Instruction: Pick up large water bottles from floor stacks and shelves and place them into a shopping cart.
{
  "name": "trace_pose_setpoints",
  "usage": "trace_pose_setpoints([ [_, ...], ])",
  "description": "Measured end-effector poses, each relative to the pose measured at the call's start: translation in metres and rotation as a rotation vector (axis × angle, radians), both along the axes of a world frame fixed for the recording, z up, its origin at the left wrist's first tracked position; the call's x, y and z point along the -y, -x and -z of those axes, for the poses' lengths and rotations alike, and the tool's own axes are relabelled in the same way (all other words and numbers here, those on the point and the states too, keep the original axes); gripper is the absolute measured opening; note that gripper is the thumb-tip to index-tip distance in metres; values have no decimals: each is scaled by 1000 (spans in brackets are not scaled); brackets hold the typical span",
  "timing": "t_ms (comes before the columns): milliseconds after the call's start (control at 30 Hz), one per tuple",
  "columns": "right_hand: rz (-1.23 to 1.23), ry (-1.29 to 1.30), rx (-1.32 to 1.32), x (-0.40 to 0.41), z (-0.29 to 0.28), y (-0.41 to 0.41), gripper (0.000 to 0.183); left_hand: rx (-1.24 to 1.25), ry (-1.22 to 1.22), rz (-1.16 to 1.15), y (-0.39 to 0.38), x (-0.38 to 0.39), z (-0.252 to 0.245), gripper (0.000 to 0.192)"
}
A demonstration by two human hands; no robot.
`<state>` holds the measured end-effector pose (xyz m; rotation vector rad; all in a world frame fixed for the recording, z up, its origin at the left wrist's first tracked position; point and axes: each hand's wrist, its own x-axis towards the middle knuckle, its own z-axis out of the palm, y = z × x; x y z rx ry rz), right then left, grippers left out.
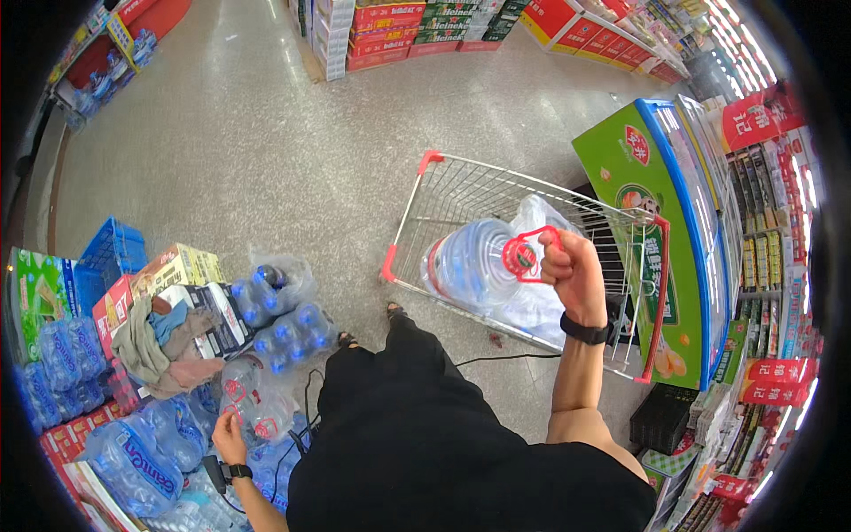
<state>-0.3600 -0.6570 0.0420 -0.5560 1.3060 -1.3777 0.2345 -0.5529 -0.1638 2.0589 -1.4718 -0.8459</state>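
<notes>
My right hand [570, 269] is closed around the red carry handle [525, 256] of a large clear plastic water jug [465, 263]. The jug lies tilted inside a wire shopping cart [432, 158] with red corners, its capped neck towards my hand. Beside the jug in the cart is a translucent plastic bag [542, 213]; what it holds is hard to make out. Low at the left, my left hand [229, 439] has its fingertips on the red handle of another clear jug [269, 399], among several jugs with red caps and handles.
Packs of bottled water [133, 459] are piled at left. Cloths [156, 339] lie over boxes near a blue crate [112, 259]. Shrink-wrapped bottles [296, 332] stand near my feet. A black cable [508, 358] crosses the floor. A green chest freezer [638, 219] stands right of the cart; stacked cartons [385, 33] are ahead.
</notes>
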Motion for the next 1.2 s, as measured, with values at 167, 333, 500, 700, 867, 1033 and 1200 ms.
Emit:
trace_pose_setpoints([
  [167, -94, 103, 133, -10, -66, 17, 28, 39, -101, 154, 60, 33, -6, 17],
  [333, -252, 406, 61, -51, -149, 50, 60, 32, -7, 350, 107, 90, 7, 17],
  [500, -245, 445, -91, -98, -203, 77, 73, -45, 14, 427, 146, 130, 15, 16],
  [700, -16, 286, -79, -104, -175, 80, 56, -130, -89, 402, 176, 128, 19, 16],
  [867, 362, -121, -93, -100, -49, 108, 23, -111, -145, 356, 167, 105, 31, 15],
  [1033, 485, -308, 28, -144, 147, 144, 15, 33, -70, 481, 142, 87, 38, 16],
  [1200, 609, -455, -26, -163, 164, 145, 13, -36, -199, 239, 134, 64, 14, 17],
])
